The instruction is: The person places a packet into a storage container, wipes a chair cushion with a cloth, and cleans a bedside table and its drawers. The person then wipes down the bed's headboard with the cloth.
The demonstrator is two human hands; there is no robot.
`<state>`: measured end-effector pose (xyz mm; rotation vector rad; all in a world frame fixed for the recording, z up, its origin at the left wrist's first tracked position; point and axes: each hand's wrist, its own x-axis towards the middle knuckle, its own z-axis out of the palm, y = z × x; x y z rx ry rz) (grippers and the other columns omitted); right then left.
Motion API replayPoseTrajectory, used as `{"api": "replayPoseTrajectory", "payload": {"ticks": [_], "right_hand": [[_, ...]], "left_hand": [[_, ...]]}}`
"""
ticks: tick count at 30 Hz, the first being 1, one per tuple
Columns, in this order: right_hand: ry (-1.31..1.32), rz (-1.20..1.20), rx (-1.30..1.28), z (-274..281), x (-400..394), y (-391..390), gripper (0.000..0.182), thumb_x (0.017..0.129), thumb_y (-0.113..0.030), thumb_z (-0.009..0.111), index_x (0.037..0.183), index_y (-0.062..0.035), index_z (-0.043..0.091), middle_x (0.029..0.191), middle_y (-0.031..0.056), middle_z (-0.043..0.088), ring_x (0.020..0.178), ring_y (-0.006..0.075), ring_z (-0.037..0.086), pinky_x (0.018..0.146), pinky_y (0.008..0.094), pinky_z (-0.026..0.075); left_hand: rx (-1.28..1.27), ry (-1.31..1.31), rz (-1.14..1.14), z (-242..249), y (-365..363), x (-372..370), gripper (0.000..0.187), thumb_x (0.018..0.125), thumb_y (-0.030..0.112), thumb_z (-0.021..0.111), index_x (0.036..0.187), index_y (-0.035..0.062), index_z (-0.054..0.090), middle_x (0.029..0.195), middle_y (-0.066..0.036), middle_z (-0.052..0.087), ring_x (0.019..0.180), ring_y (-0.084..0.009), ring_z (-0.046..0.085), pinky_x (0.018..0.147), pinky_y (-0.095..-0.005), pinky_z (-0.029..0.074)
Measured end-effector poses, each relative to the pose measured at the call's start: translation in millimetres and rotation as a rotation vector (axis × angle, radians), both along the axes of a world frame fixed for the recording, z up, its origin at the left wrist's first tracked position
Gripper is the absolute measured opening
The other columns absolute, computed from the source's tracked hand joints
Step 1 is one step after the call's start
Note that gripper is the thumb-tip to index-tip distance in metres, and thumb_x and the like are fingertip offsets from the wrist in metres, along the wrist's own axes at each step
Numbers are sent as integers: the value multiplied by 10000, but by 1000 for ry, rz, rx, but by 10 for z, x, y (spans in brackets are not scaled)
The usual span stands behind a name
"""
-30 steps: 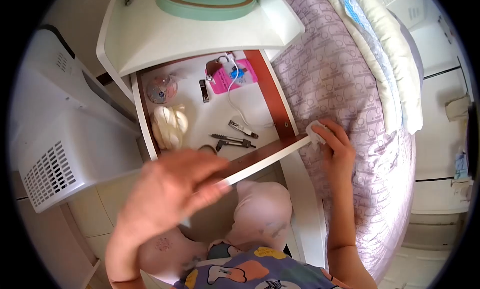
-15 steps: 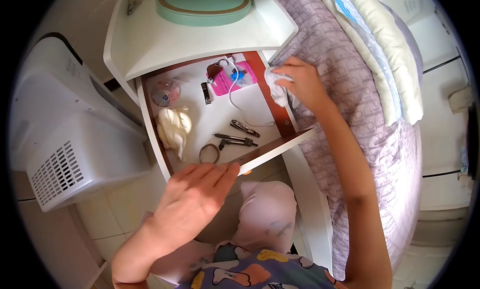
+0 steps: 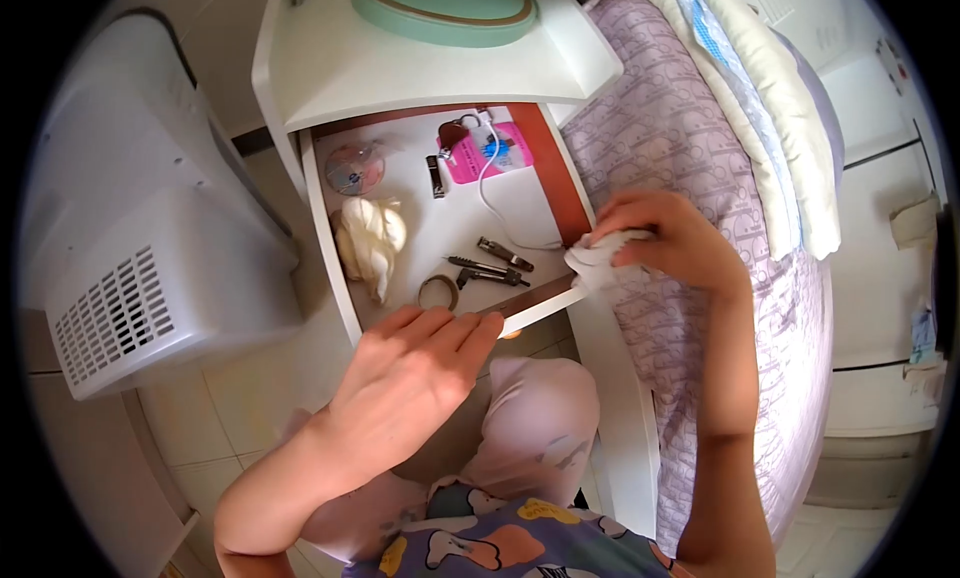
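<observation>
My left hand (image 3: pixel 415 363) rests over the top edge of the drawer front (image 3: pixel 545 308), its fingers curled onto it. A crumpled white cloth or tissue (image 3: pixel 598 260) is gripped in my right hand (image 3: pixel 685 240) and touches the drawer's right front corner. The pulled-out drawer (image 3: pixel 435 228) holds a pale cream twisted cloth (image 3: pixel 372 240), a clear round case (image 3: pixel 355 168), nail clippers (image 3: pixel 505 253), a drawing compass (image 3: pixel 485 272), a ring-shaped band (image 3: pixel 438 294), a dark clipper (image 3: pixel 434 177), a pink card (image 3: pixel 510 155) and a white cable (image 3: pixel 483 198).
Above the drawer, a green oval-based object (image 3: pixel 450 23) stands on the white cabinet top (image 3: pixel 430 83). A bed with a patterned lilac cover (image 3: pixel 740 368) lies along the right. At left is a large grey-white appliance (image 3: pixel 150 208) with a vent grille. My knees are below the drawer.
My right hand has moved the white cloth from the drawer's right side wall toward me, to the front corner. My left hand stays on the drawer front. The view has shifted slightly.
</observation>
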<state>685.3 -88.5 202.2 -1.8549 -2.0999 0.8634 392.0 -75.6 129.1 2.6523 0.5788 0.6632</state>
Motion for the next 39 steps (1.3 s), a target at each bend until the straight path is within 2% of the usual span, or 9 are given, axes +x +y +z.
{"api": "replayPoseTrajectory", "payload": {"ticks": [4, 11, 14, 17, 21, 27, 31, 35, 39], "right_hand": [[117, 29, 23, -31, -375, -380, 326, 662, 105, 674, 936, -66, 722, 1024, 92, 643, 979, 259, 630, 785, 310, 504], [-422, -390, 376, -179, -61, -870, 345, 674, 106, 637, 966, -66, 699, 1074, 125, 619, 958, 317, 607, 797, 378, 514], [-488, -304, 512, -408, -237, -851, 373, 659, 64, 686, 1006, -74, 683, 1069, 109, 613, 939, 308, 599, 771, 378, 513], [-274, -134, 544, -462, -448, -816, 433, 631, 19, 736, 1044, -89, 664, 1077, 73, 606, 924, 277, 587, 741, 365, 512], [-458, -126, 577, -523, -582, -706, 471, 597, -33, 772, 1045, -118, 656, 1049, 12, 602, 912, 231, 572, 690, 346, 511], [-500, -12, 592, -469, -540, -330, 406, 597, -65, 771, 982, -107, 650, 966, -1, 592, 949, 201, 564, 691, 337, 522], [-428, 5, 679, -549, -433, 83, 395, 618, -7, 747, 989, -92, 640, 998, 25, 611, 943, 235, 580, 740, 353, 511], [-300, -119, 866, -724, -411, 446, 547, 656, 2, 761, 1139, -73, 515, 1132, 81, 519, 982, 305, 565, 782, 406, 511], [-22, -388, 923, -1037, -349, 804, 494, 651, -24, 806, 1046, -63, 512, 1060, 99, 534, 945, 338, 579, 773, 409, 499]], "left_hand": [[-92, -16, 32, 6, 58, -81, 269, 710, 70, 717, 960, 24, 629, 795, -86, 631, 765, -243, 617, 700, -352, 488], [-31, 43, 60, 66, 10, -132, 178, 684, 79, 698, 826, 39, 598, 743, -67, 602, 766, -227, 597, 731, -337, 477], [-26, 108, 91, 175, 8, -194, 150, 700, 65, 671, 824, 30, 593, 769, -68, 603, 798, -233, 594, 753, -344, 478], [70, 7, 178, 196, -4, -138, 181, 651, 53, 655, 821, 25, 599, 798, -71, 600, 837, -230, 589, 777, -344, 481], [198, 118, 162, 120, -63, -182, 256, 549, 57, 629, 802, 28, 611, 825, -68, 597, 856, -213, 587, 766, -325, 492], [244, -8, 370, 98, 77, -126, 182, 579, 33, 621, 759, 26, 599, 750, -62, 582, 804, -225, 581, 751, -329, 492], [238, 25, 397, 18, 442, -71, 212, 646, 13, 746, 843, 35, 671, 900, -66, 661, 967, -244, 600, 824, -375, 481], [426, -38, 550, -5, 810, 21, 476, 602, 41, 797, 1047, 55, 629, 1235, -106, 543, 1202, -303, 472, 985, -452, 389], [467, -36, 724, -1, 1102, 86, 815, 566, 85, 850, 1294, 96, 483, 1445, -112, 360, 1335, -329, 332, 1081, -528, 265]]}}
